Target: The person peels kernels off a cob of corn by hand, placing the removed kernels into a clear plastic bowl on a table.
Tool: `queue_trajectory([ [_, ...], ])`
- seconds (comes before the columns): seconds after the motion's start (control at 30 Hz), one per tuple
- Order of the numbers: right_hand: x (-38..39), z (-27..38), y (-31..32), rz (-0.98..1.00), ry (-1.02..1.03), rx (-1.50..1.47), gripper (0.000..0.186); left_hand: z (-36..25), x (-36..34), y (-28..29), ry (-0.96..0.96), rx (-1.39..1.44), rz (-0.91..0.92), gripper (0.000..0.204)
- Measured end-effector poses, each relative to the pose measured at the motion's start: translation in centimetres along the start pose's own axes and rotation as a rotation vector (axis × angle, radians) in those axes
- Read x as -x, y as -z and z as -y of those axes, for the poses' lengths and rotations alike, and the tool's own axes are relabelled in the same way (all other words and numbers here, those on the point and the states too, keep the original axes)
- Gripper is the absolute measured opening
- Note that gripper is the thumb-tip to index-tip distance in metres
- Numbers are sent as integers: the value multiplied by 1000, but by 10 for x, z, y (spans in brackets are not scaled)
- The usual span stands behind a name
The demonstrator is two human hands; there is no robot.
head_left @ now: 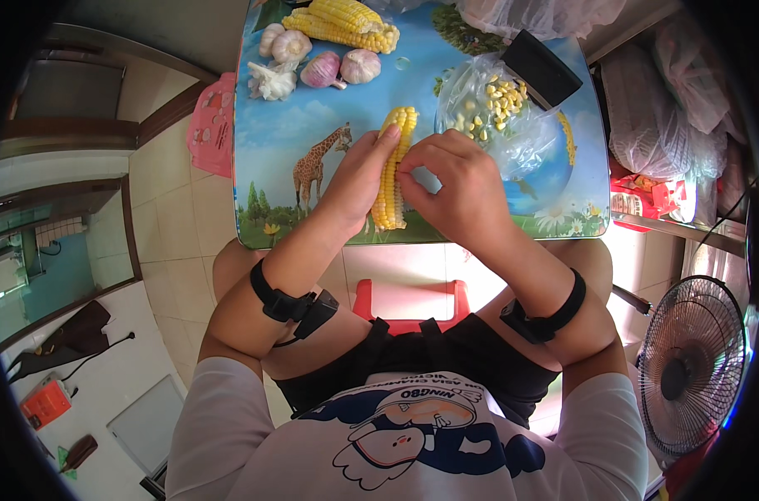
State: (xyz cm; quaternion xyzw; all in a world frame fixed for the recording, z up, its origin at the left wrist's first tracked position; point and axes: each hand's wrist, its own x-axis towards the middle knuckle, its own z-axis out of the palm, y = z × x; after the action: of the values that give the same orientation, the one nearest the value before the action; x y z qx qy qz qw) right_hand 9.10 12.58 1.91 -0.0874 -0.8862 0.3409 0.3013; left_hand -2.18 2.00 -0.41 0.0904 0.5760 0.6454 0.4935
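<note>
A yellow corn cob [394, 171] stands tilted over the small picture-printed table [279, 125]. My left hand [359, 171] grips it from the left side. My right hand [455, 184] closes on its right side, thumb and fingertips pressed on the kernels. Just beyond my right hand lies a clear plastic bag [500, 113] holding loose yellow kernels.
Two more corn cobs [346, 23] and several garlic bulbs [313, 60] lie at the table's far left. A black flat object [540, 67] rests by the bag. A pink stool [212, 125] stands left, a floor fan [688, 367] right, plastic bags [672, 108] beyond.
</note>
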Motion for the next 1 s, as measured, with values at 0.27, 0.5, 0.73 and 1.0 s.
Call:
queue_trajectory([
  [0.27, -1, 0, 0, 5, 23, 3, 11, 3, -1, 3, 4, 13, 7, 37],
  [0.5, -1, -1, 0, 3, 30, 7, 11, 3, -1, 3, 2, 17, 19, 36],
  [0.73, -2, 0, 2, 13, 34, -14, 11, 1, 0, 1, 8, 43, 13, 36],
  [1.0, -3, -3, 2, 26, 52, -46, 11, 1, 0, 3, 10, 46, 33, 36],
])
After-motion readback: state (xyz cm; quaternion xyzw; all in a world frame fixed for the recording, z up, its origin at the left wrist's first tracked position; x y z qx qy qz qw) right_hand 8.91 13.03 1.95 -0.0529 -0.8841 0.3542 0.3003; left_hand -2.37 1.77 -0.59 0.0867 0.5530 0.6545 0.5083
